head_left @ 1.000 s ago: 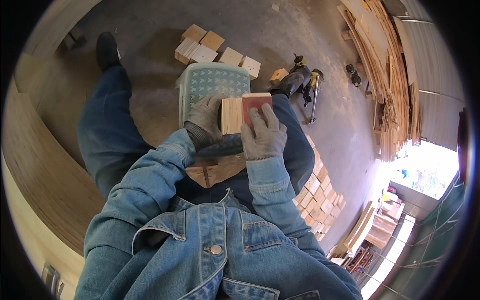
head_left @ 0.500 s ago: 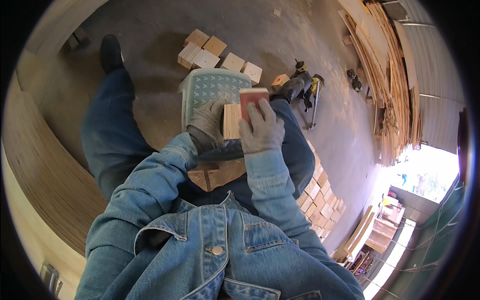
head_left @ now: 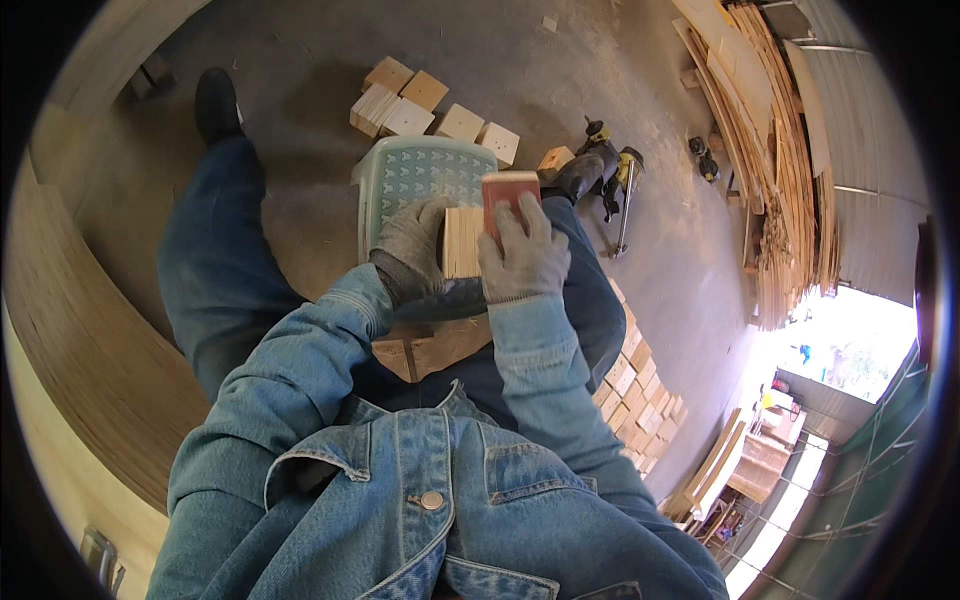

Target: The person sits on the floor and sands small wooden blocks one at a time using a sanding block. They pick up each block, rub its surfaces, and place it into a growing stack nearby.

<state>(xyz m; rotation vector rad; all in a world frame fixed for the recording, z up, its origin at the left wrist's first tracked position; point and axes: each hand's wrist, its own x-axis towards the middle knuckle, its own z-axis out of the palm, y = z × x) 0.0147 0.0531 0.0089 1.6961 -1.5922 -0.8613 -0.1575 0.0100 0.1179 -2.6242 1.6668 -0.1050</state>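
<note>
In a grey glove, my left hand (head_left: pixel 412 245) grips a pale wooden block (head_left: pixel 462 243) from its left side, over the near part of a pale green plastic stool (head_left: pixel 433 165). The block's layered face points up at me. My right hand (head_left: pixel 525 250), gloved too, is closed on a sanding block (head_left: pixel 510 188) with a reddish face and a pale wooden far edge. Its fingers lie over the reddish face, and the sanding block is against the wooden block's right side. The contact surface between them is hidden.
Several wooden blocks (head_left: pixel 408 118) lie beyond the stool, and a large group of blocks (head_left: pixel 640 390) is on the floor at my right. A yellow-and-black power tool (head_left: pixel 627 165) lies past my right foot. Long boards (head_left: pixel 770 150) lean at the far right; a curved wooden panel (head_left: pixel 90 350) is at left.
The sanding block has shifted very slightly to the right against the wooden block. My left hand keeps its hold, and the whole view has drifted a little.
</note>
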